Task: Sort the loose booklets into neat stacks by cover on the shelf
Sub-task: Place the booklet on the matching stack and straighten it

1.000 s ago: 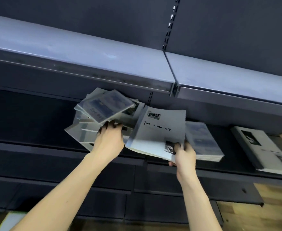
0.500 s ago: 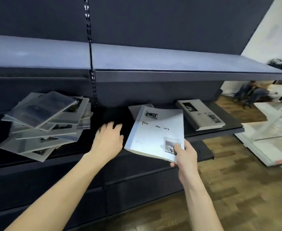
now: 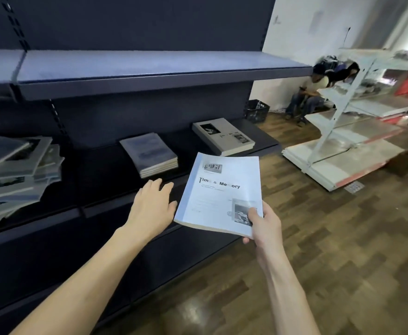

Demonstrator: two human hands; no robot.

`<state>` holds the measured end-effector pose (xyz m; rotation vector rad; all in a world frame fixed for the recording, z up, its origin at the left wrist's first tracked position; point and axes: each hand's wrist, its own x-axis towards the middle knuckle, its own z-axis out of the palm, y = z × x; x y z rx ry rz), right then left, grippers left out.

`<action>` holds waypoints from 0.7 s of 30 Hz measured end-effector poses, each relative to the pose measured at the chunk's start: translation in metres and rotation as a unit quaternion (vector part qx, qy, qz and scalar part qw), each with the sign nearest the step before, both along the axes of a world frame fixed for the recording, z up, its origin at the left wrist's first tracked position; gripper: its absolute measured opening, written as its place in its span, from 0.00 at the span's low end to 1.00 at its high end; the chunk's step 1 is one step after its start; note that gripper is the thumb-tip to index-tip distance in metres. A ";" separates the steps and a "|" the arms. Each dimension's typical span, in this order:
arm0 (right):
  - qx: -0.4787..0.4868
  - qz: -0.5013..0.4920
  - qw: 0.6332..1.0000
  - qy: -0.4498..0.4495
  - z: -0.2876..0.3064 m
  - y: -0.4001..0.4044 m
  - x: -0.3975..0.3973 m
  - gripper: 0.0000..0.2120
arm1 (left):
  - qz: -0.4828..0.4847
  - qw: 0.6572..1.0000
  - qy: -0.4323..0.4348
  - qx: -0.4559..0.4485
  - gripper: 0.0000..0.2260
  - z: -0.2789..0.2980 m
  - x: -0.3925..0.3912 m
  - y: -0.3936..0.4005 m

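Right hand (image 3: pixel 262 224): thumb on the cover, fingers curled beneath, clamped on the near right corner of a white booklet (image 3: pixel 219 194). The booklet is held in the air, in front of the shelf (image 3: pixel 106 175) edge, cover up, title reading "Time & Memory" with two letters washed out. Its long axis runs away from the viewer, spine to the left, far end tilted slightly right.

Left hand (image 3: pixel 153 206): palm down, fingers straight and spread, holding nothing, at the shelf edge just left of the booklet; contact with the shelf cannot be determined.

On the shelf beyond: a neat blue-covered stack (image 3: pixel 149 153), a grey-covered stack (image 3: pixel 223 136) to its right, and a loose heap (image 3: pixel 12 175) at far left, cut off by the frame edge. Cover details are blurred.
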<state>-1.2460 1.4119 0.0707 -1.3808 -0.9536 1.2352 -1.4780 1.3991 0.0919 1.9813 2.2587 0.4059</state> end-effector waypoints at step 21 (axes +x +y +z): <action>-0.003 -0.045 0.999 -0.004 -0.007 0.090 0.096 0.14 | -0.058 0.998 -0.016 -0.009 0.24 -0.021 0.090 0.129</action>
